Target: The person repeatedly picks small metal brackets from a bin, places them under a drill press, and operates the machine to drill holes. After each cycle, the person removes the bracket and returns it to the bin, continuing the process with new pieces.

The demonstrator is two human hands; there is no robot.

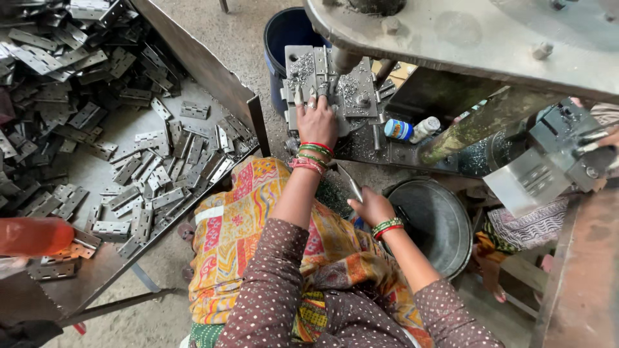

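Note:
My left hand (316, 119) reaches forward onto the grey metal die block (325, 84) of a press, fingers resting on a metal hinge piece there; metal chips cover the block. My right hand (371, 206) is lower, near my lap, closed on a thin flat metal strip (348, 182) that points up toward the press. Both wrists wear red and green bangles. I sit with a patterned orange cloth (238, 225) over my knees.
A large tray (116, 161) at left holds several grey metal hinges. A blue bucket (287, 32) stands behind the press, a round metal basin (435, 222) at right. A small bottle (409, 129) lies on the press base. Another person's foot (493, 277) shows at right.

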